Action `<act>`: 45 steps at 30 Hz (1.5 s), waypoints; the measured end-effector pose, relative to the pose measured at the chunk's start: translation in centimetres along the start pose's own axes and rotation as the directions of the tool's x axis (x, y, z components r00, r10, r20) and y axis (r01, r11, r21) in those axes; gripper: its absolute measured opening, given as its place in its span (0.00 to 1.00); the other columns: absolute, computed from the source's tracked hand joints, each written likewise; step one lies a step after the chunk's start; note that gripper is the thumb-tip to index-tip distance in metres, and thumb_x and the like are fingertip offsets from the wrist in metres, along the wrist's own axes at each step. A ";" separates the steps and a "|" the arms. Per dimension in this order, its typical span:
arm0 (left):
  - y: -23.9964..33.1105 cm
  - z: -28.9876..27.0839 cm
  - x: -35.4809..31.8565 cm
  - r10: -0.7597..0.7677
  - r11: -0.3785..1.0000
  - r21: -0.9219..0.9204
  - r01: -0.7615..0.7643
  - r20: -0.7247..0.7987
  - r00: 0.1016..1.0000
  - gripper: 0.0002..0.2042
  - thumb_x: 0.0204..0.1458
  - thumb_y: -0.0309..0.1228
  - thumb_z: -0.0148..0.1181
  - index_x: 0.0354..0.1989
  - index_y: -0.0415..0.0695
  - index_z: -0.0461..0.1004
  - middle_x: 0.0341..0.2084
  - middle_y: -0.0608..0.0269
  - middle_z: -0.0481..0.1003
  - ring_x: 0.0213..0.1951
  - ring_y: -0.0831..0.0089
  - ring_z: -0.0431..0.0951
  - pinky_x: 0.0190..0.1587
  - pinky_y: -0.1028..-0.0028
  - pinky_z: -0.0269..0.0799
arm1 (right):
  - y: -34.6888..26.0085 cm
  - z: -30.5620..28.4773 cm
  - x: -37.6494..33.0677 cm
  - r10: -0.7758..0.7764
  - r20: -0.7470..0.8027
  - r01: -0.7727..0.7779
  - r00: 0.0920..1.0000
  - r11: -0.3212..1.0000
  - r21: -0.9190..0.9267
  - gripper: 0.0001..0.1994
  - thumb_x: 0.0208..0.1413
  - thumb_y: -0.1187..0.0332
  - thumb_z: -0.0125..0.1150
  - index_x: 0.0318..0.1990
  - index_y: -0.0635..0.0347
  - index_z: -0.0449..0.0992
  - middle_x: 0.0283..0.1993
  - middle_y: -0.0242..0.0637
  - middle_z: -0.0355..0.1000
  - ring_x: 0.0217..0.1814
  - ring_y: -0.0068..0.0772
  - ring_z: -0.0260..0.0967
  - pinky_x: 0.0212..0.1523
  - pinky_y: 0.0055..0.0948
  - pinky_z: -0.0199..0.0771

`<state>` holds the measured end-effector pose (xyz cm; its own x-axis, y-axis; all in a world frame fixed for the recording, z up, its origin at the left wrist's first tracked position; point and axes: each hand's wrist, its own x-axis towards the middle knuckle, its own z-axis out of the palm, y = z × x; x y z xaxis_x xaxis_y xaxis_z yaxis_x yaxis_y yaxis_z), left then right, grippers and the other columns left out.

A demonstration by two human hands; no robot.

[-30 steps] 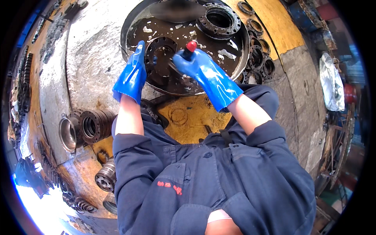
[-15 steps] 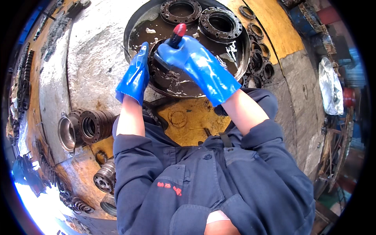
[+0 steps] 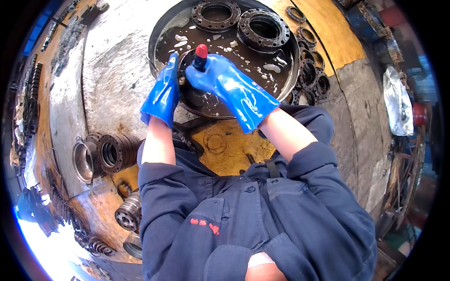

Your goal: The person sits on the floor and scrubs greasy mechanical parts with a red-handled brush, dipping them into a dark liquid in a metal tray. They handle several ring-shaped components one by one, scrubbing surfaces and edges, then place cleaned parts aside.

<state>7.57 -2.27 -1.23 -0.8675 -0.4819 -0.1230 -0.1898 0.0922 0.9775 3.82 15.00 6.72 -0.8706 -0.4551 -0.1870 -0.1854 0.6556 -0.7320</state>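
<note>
A wide round basin (image 3: 296,70) holds dark liquid with pale foam. At its near left, a dark metal flange ring (image 3: 185,61) stands tilted between my blue-gloved hands, partly hidden by them. My left hand (image 3: 161,96) grips the ring's left edge, fingers straight and pressed together, thumb out of sight. Closed around a black-and-red handle (image 3: 201,52), my right hand (image 3: 225,82) works against the ring. The tool's working end is hidden behind the glove. Farther back in the basin lie two bolt-holed flanges, one at the back (image 3: 199,19) and a thicker one at right (image 3: 281,33).
Several small rings (image 3: 307,70) lie right of the basin. At my left are stacked flanges (image 3: 123,152), a metal cup-shaped part (image 3: 84,161) and a cylindrical part (image 3: 129,213). A white plastic bag (image 3: 397,103) lies far right.
My right hand has moved down and slightly left with the tool, whose handle now points more upright. My left hand stays at the ring. Foam patches on the liquid have shifted.
</note>
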 end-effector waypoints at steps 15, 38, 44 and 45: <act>0.0 1.1 1.3 0.001 1.000 0.024 -0.001 0.008 1.000 0.29 0.75 0.47 0.45 0.62 0.29 0.75 0.55 0.48 0.82 0.55 0.63 0.81 0.58 0.66 0.73 | 9.9 2.0 -1.1 -0.001 -0.194 0.114 0.981 0.813 0.570 0.14 0.67 0.64 0.61 0.54 0.62 0.81 0.42 0.34 0.81 0.42 0.23 0.76 0.49 0.28 0.79; -0.3 0.7 0.5 -0.035 0.999 0.010 0.035 0.032 0.999 0.29 0.75 0.47 0.44 0.62 0.29 0.75 0.56 0.47 0.82 0.56 0.62 0.81 0.59 0.66 0.73 | 3.3 0.8 1.9 -0.296 -0.249 0.268 0.922 0.953 -0.139 0.10 0.62 0.55 0.65 0.46 0.44 0.85 0.41 0.37 0.85 0.45 0.42 0.84 0.49 0.36 0.83; -0.3 0.5 0.4 -0.040 0.999 0.014 0.039 0.047 0.998 0.29 0.75 0.47 0.44 0.62 0.29 0.75 0.56 0.47 0.82 0.56 0.62 0.81 0.59 0.65 0.73 | 1.6 0.1 0.5 -0.280 -0.283 0.271 0.917 0.960 -0.074 0.13 0.61 0.54 0.67 0.47 0.46 0.85 0.42 0.36 0.85 0.46 0.41 0.84 0.54 0.36 0.82; -0.2 0.5 0.5 -0.041 0.999 0.016 0.041 0.047 0.998 0.29 0.75 0.47 0.44 0.62 0.29 0.75 0.56 0.47 0.82 0.56 0.62 0.81 0.59 0.65 0.73 | 1.6 0.5 0.9 -0.316 -0.234 0.269 0.919 0.940 -0.209 0.13 0.62 0.53 0.66 0.48 0.46 0.85 0.44 0.36 0.85 0.49 0.42 0.83 0.55 0.38 0.81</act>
<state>6.96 -2.14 -1.61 -0.8796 -0.4438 -0.1712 -0.2321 0.0863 0.9689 3.00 15.34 5.06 -0.8488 -0.4841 0.2126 -0.5042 0.6200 -0.6012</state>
